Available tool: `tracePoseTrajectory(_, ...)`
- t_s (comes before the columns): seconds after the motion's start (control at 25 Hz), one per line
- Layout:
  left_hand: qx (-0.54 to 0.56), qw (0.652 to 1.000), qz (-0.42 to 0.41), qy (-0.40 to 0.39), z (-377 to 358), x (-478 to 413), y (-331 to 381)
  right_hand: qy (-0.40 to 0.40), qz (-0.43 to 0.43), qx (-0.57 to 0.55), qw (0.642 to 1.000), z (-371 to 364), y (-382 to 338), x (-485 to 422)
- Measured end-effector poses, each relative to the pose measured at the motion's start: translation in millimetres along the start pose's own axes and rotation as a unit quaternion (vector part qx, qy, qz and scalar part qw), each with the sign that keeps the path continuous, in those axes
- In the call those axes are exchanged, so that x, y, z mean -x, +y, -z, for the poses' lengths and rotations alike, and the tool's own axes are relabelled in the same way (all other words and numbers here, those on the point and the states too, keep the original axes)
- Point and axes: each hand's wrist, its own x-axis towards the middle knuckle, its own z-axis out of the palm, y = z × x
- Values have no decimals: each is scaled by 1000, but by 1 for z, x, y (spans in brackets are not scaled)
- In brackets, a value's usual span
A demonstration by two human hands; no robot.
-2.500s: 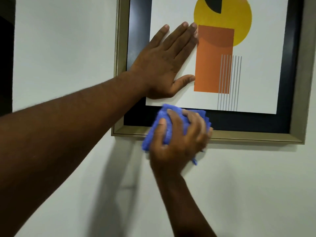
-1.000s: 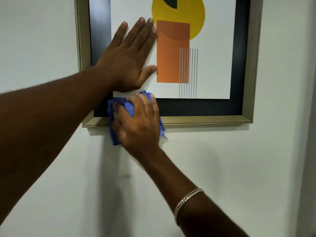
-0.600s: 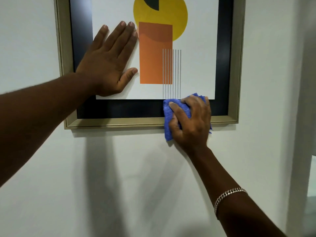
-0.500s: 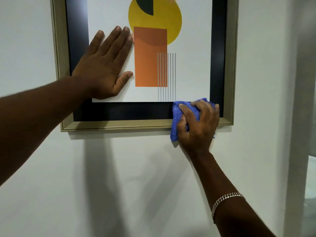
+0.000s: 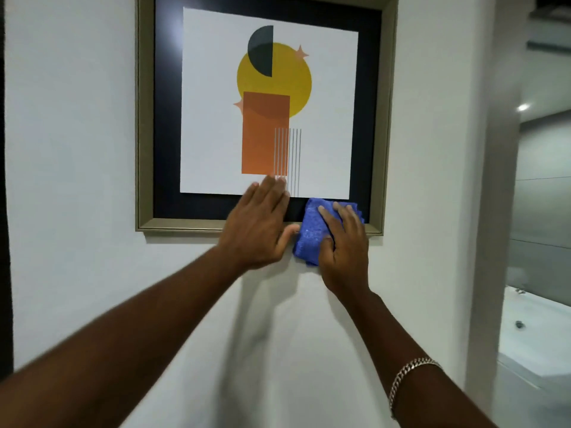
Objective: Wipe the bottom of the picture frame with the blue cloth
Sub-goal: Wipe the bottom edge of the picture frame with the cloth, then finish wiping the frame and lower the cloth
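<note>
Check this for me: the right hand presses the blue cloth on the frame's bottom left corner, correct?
Not quite. In the head view the right hand presses the blue cloth near the bottom right corner of the frame, not the left.

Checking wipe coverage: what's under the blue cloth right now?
The blue cloth lies over the picture frame's bottom edge near its right corner, pressed by the right hand. The covered stretch of frame and wall can't be seen.
</note>
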Motion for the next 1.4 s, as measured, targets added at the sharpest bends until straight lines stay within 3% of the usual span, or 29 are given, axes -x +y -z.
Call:
tracePoseTrajectory(0.08,-18,999,41,-9,-4,8,40,-35,-18,-29,999,20,0,-4)
tracePoseTrajectory(0.24,25,990,134,-17,-9,-6,80,77,-87,47,992,31,-4,6)
tracePoseTrajectory(0.36,113,976,187,3,-15,-14,88,125,-188,-57,973,33,1,14)
tracePoseTrajectory(0.48,255,943,202,67,-17,-6,107,97,-266,-198,938,45,18,23)
tracePoseTrajectory(0.64,430,862,252,88,-29,29,154,-10,-326,-291,899,71,57,63)
tracePoseTrajectory(0.76,497,807,319,25,-60,70,205,-96,-383,-309,866,87,95,126)
tracePoseTrajectory(0.92,523,728,428,-117,-116,150,281,-163,-483,-186,840,96,142,244)
tracePoseTrajectory(1.08,474,639,524,-305,-186,278,375,-268,-564,-49,779,107,189,406)
tracePoseTrajectory(1.24,443,540,613,-370,-226,418,461,-349,-617,32,704,116,213,566)
tracePoseTrajectory(1.4,450,493,603,-438,-257,494,500,-403,-643,83,646,106,235,647)
